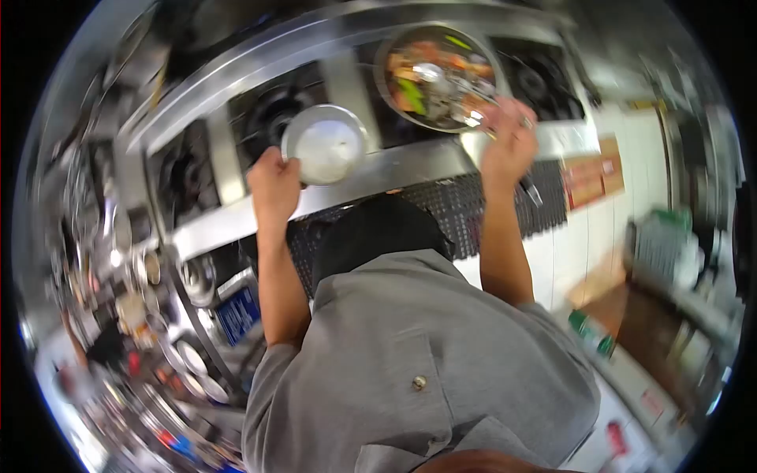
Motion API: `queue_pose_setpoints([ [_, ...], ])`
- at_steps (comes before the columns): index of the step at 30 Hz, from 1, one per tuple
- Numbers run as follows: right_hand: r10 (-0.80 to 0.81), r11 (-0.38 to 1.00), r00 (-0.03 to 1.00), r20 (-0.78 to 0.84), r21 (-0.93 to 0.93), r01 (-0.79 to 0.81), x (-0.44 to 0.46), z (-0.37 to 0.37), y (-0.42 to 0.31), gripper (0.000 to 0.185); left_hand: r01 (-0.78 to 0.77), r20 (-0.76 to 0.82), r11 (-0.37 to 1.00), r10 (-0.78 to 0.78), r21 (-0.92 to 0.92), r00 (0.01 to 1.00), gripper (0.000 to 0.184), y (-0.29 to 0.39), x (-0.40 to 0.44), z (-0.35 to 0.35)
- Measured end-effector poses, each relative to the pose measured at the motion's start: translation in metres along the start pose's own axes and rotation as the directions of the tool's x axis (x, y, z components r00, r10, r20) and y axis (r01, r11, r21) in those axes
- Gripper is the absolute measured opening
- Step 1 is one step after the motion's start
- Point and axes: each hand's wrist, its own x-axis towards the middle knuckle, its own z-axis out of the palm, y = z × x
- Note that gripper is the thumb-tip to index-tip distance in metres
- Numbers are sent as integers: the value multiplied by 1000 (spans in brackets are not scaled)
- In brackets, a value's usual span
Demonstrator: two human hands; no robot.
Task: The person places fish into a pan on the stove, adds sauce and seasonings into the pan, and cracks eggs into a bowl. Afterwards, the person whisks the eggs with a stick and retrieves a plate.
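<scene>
Working at a steel stove (344, 94) with both hands occupied: clenching the left hand (274, 185) at the near-left edge of a round metal bowl (325, 146), impossible to tell through the blur whether by rim or by handle, and apparently grasping a metal utensil (535, 192) in the curled right hand (511, 140), just beside the near-right rim of a wide pan (420, 122). Caught, seemingly, mid-stir or mid-transfer over hot food, too smeared to say which. Calling next, most likely, for a level bowl, a firm hold on the utensil and a careful pass inside the rim to avoid spilling. Visible in the pan: orange pieces (432, 34), green pieces (411, 94) and a darker, glossy patch toward the middle. Visible in the bowl: only a pale, shiny surface, hard to read as liquid or bare metal. Farther out, to either side along the stove: dark burners (538, 79). Below the front ledge (410, 167): a black perforated mat (465, 209). Off to the lower left: a blue box (239, 315) and white bowls (192, 359), too blurred to make out any contents.
</scene>
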Motion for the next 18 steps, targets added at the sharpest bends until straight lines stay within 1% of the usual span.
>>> queue_pose_setpoints([
  [1, 98, 989, 995, 24, 108, -100, -11, 6, -2, 31, -11, -33, 999, 10, -47, 999, 17, -19, -7, -12],
  [2, 151, 973, 985, 83, 164, -163, -21, 16, -10, 30, 77, -38, 995, -79, -61, 996, 16, -32, -17, -28],
  [3, 204, 969, 973, 104, 122, -216, -31, 26, -10, 28, 169, -55, 982, -174, -79, 983, 15, -46, -30, -43],
  [4, 257, 924, 950, 179, 242, -295, -40, 37, -8, 26, 230, -120, 963, -247, -137, 962, 15, -71, -42, -54],
  [5, 307, 849, 909, 281, 350, -395, -46, 50, -5, 25, 276, -171, 939, -312, -204, 934, 15, -98, -55, -67],
  [7, 324, 748, 836, 442, 422, -513, -64, 80, -16, 24, 451, -248, 833, -533, -321, 809, 17, -141, -82, -104],
  [8, 361, 705, 777, 515, 396, -589, -69, 92, -9, 24, 387, -306, 785, -566, -484, 766, 19, -171, -95, -120],
  [9, 395, 667, 724, 566, 365, -649, -76, 98, -2, 24, 358, -363, 775, -581, -522, 729, 20, -192, -113, -141],
  [10, 421, 626, 660, 622, 327, -708, -83, 110, -5, 24, 343, -459, 760, -620, -552, 636, 17, -212, -126, -163],
  [11, 402, 638, 654, 640, 317, -702, -89, 122, -8, 24, 366, -518, 753, -647, -546, 559, 15, -249, -140, -187],
  [12, 388, 641, 619, 683, 283, -714, -97, 134, -11, 23, 338, -549, 716, -691, -611, 471, 15, -263, -148, -214],
  [13, 381, 644, 581, 719, 245, -725, -106, 147, -17, 22, 337, -630, 749, -662, -570, 405, 15, -302, -157, -237],
  [14, 386, 666, 591, 708, 229, -709, -115, 162, -24, 23, 403, -666, 727, -679, -555, 307, 18, -332, -159, -263],
  [15, 380, 675, 587, 714, 220, -705, -126, 179, -31, 23, 406, -692, 716, -682, -568, 236, 23, -372, -158, -285],
  [16, 387, 702, 597, 703, 196, -685, -135, 193, -38, 23, 486, -687, 661, -709, -572, 157, 28, -382, -153, -309],
  [17, 395, 728, 609, 688, 170, -664, -145, 207, -44, 23, 570, -757, 687, -633, -451, 164, 29, -433, -151, -327],
  [18, 377, 741, 610, 698, 168, -650, -155, 220, -49, 22, 517, -745, 675, -659, -526, 101, 27, -405, -138, -344],
])
